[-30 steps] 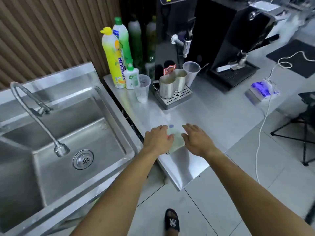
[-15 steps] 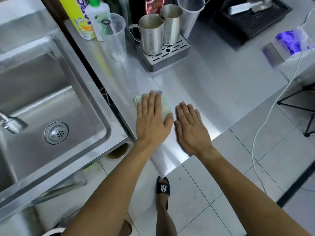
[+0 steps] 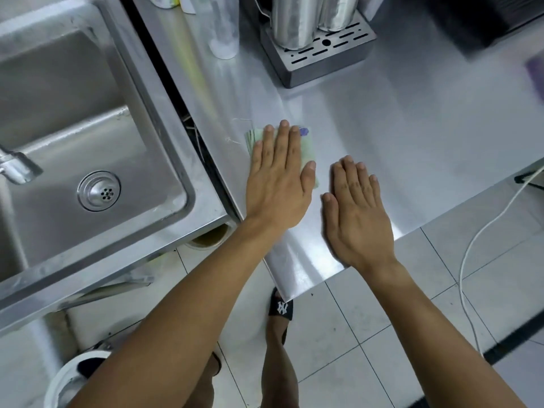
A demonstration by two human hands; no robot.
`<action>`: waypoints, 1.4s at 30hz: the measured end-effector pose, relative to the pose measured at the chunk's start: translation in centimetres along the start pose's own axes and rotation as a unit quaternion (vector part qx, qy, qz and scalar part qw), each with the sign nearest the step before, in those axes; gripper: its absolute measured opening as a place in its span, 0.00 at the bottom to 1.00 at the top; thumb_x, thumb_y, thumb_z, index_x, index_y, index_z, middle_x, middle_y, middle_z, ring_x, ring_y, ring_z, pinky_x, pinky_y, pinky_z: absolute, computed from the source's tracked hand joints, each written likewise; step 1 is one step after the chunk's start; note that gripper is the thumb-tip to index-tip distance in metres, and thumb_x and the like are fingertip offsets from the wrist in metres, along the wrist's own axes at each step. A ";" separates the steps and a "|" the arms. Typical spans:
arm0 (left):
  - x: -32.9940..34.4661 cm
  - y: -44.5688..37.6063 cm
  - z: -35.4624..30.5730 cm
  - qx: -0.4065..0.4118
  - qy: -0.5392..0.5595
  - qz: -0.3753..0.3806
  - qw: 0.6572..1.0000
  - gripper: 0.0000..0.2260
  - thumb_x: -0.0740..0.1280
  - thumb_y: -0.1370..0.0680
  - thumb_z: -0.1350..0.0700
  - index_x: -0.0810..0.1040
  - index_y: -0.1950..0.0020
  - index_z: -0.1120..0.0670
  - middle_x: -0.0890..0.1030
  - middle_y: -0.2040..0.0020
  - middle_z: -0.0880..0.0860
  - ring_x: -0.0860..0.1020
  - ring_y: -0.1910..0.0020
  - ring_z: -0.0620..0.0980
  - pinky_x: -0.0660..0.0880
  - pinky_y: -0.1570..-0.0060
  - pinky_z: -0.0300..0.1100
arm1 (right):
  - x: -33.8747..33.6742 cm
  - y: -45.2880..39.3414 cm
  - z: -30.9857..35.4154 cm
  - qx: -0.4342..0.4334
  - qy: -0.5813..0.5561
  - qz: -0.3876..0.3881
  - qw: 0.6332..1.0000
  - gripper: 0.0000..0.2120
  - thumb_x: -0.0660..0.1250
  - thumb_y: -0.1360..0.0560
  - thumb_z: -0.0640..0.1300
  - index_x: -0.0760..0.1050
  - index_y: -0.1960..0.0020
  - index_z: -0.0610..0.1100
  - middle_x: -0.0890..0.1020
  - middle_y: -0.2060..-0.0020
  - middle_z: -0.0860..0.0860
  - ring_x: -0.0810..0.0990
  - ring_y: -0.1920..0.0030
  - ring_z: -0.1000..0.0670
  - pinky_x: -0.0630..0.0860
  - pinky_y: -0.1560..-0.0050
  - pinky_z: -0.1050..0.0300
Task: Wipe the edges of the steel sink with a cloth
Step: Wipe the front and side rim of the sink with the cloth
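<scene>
A folded pale green cloth (image 3: 308,150) lies flat on the steel counter (image 3: 382,128), to the right of the steel sink (image 3: 164,231). My left hand (image 3: 278,178) rests palm down on the cloth with fingers straight, covering most of it. My right hand (image 3: 356,207) lies flat on the bare counter just right of the cloth, holding nothing. The sink's basin, with a round drain (image 3: 99,191) and the faucet head (image 3: 17,169), is at the left. A dark gap separates the sink rim from the counter.
A drip tray (image 3: 318,57) with two steel jugs (image 3: 291,22) and a clear plastic cup (image 3: 223,28) stand at the back of the counter. A white cable (image 3: 482,231) hangs off the right. Below are floor tiles, my sandalled foot (image 3: 281,307) and a white bucket (image 3: 67,378).
The view has tilted down and closer. My left hand went from the cloth's left side to lying flat on top of it; my right hand came off the cloth onto the counter.
</scene>
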State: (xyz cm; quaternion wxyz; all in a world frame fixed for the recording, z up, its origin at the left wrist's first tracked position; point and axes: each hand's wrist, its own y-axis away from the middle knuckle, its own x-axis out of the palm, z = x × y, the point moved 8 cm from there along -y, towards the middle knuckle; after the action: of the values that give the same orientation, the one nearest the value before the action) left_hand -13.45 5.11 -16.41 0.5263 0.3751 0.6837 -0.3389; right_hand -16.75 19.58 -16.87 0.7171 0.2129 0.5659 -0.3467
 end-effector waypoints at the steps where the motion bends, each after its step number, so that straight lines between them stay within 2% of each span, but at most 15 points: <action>1: 0.0 -0.2 0.1 0.008 0.008 0.013 1.000 0.30 0.41 0.15 0.44 0.51 0.16 0.57 0.52 0.15 0.56 0.49 0.16 0.56 0.44 0.18 0.52 | 0.0 0.0 0.0 0.004 -0.002 0.007 1.000 0.27 0.48 0.13 0.51 0.56 0.17 0.39 0.56 0.17 0.43 0.51 0.16 0.43 0.45 0.16 0.47; 4: -0.6 0.1 0.9 0.025 0.069 0.051 0.996 0.28 0.42 0.14 0.46 0.55 0.16 0.57 0.55 0.15 0.55 0.51 0.16 0.54 0.45 0.18 0.49 | -0.2 0.3 0.1 0.023 -0.022 0.032 0.999 0.29 0.44 0.13 0.52 0.55 0.17 0.39 0.55 0.17 0.42 0.50 0.16 0.42 0.46 0.16 0.45; 7: -4.1 2.3 3.2 -0.006 0.177 0.023 0.984 0.24 0.49 0.13 0.49 0.65 0.19 0.58 0.66 0.19 0.56 0.60 0.18 0.57 0.56 0.19 0.50 | -0.3 0.8 1.1 0.049 -0.067 0.060 0.995 0.30 0.43 0.15 0.54 0.54 0.17 0.39 0.53 0.17 0.42 0.48 0.16 0.42 0.45 0.17 0.42; 9: -8.2 4.8 5.7 -0.038 0.211 -0.041 0.976 0.23 0.50 0.13 0.50 0.64 0.19 0.57 0.66 0.19 0.55 0.59 0.18 0.56 0.57 0.19 0.49 | -0.3 1.1 2.5 0.059 -0.104 0.076 0.990 0.31 0.43 0.15 0.54 0.53 0.17 0.40 0.51 0.16 0.43 0.46 0.16 0.43 0.44 0.17 0.42; 11: -12.3 7.8 8.7 -0.059 0.170 -0.127 0.975 0.24 0.49 0.12 0.50 0.61 0.18 0.57 0.61 0.17 0.55 0.54 0.17 0.57 0.53 0.18 0.51 | -0.2 1.2 4.5 0.056 -0.140 0.091 0.984 0.30 0.43 0.15 0.54 0.52 0.16 0.41 0.50 0.16 0.45 0.44 0.16 0.46 0.42 0.17 0.44; 12: -13.0 9.0 10.2 -0.070 0.134 -0.142 0.978 0.24 0.49 0.12 0.51 0.59 0.17 0.57 0.58 0.16 0.56 0.52 0.16 0.58 0.50 0.17 0.52 | -0.1 1.1 5.8 0.045 -0.157 0.099 0.982 0.30 0.43 0.15 0.54 0.51 0.16 0.42 0.49 0.16 0.46 0.43 0.16 0.48 0.40 0.17 0.47; 13: -12.7 10.0 11.7 -0.080 0.099 -0.133 0.983 0.24 0.50 0.12 0.51 0.57 0.16 0.57 0.55 0.16 0.56 0.49 0.16 0.59 0.46 0.17 0.53 | 0.2 1.0 7.4 0.026 -0.172 0.110 0.979 0.30 0.44 0.14 0.54 0.50 0.16 0.43 0.49 0.16 0.48 0.42 0.16 0.50 0.39 0.17 0.51; 15: -9.6 11.3 13.2 -0.090 0.049 -0.059 0.993 0.25 0.50 0.12 0.49 0.55 0.16 0.56 0.53 0.15 0.57 0.48 0.16 0.60 0.43 0.17 0.54 | 1.1 0.8 10.7 -0.028 -0.184 0.125 0.975 0.29 0.44 0.14 0.54 0.49 0.16 0.44 0.48 0.16 0.50 0.42 0.16 0.52 0.37 0.18 0.57; 18: -4.9 12.1 13.3 -0.093 0.003 0.029 0.995 0.29 0.44 0.14 0.43 0.55 0.16 0.55 0.56 0.16 0.57 0.51 0.16 0.60 0.48 0.18 0.57 | 2.6 0.2 14.4 -0.092 -0.168 0.122 0.974 0.28 0.46 0.13 0.51 0.52 0.16 0.42 0.51 0.16 0.47 0.45 0.16 0.48 0.38 0.17 0.55; 24: -4.2 11.6 14.3 -0.136 0.034 0.012 0.990 0.29 0.43 0.14 0.43 0.56 0.16 0.56 0.57 0.16 0.54 0.53 0.16 0.56 0.50 0.18 0.53 | 4.0 -1.3 16.0 -0.137 -0.122 0.092 0.979 0.28 0.47 0.13 0.50 0.53 0.16 0.40 0.53 0.16 0.44 0.47 0.16 0.45 0.41 0.16 0.49; 30: -5.8 18.0 21.4 -0.232 -0.007 0.051 0.971 0.30 0.41 0.14 0.43 0.53 0.15 0.56 0.55 0.15 0.54 0.50 0.16 0.55 0.44 0.18 0.51 | 4.5 -2.7 16.3 -0.163 -0.052 0.076 0.982 0.28 0.47 0.13 0.51 0.54 0.17 0.38 0.54 0.17 0.42 0.48 0.16 0.42 0.43 0.16 0.45; 33: -5.1 14.5 18.6 -0.187 -0.011 0.042 0.981 0.29 0.42 0.14 0.45 0.55 0.16 0.57 0.58 0.16 0.56 0.52 0.16 0.58 0.44 0.18 0.53 | 4.9 -2.5 17.0 -0.173 -0.036 0.062 0.982 0.28 0.47 0.13 0.51 0.54 0.17 0.38 0.55 0.17 0.40 0.50 0.16 0.40 0.42 0.16 0.46; 36: -4.4 11.7 14.7 -0.128 0.003 0.024 0.991 0.29 0.42 0.13 0.45 0.59 0.17 0.58 0.62 0.17 0.56 0.57 0.17 0.58 0.53 0.18 0.55 | 4.8 -2.5 17.1 -0.182 -0.029 0.059 0.981 0.28 0.47 0.13 0.50 0.54 0.17 0.39 0.54 0.17 0.40 0.50 0.16 0.40 0.43 0.16 0.46; 39: -4.5 13.7 15.4 -0.090 -0.003 0.030 0.995 0.29 0.43 0.13 0.44 0.61 0.17 0.58 0.62 0.18 0.57 0.59 0.18 0.58 0.55 0.19 0.55 | 4.7 -2.5 17.1 -0.187 -0.022 0.061 0.980 0.27 0.47 0.13 0.50 0.53 0.16 0.40 0.53 0.17 0.40 0.49 0.16 0.41 0.43 0.16 0.46; 42: -5.2 17.2 18.4 -0.066 -0.044 0.028 0.996 0.27 0.48 0.12 0.45 0.61 0.18 0.59 0.63 0.18 0.57 0.59 0.18 0.58 0.54 0.19 0.55 | 4.6 -2.5 17.4 -0.195 -0.013 0.061 0.979 0.27 0.46 0.13 0.50 0.54 0.16 0.41 0.53 0.17 0.40 0.49 0.16 0.40 0.43 0.16 0.44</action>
State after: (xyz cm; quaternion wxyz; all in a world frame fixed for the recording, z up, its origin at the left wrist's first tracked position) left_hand 10.95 -3.06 -16.55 0.5889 0.3426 0.6702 -0.2943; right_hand -6.48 4.59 -16.39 0.7721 0.0985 0.5991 -0.1878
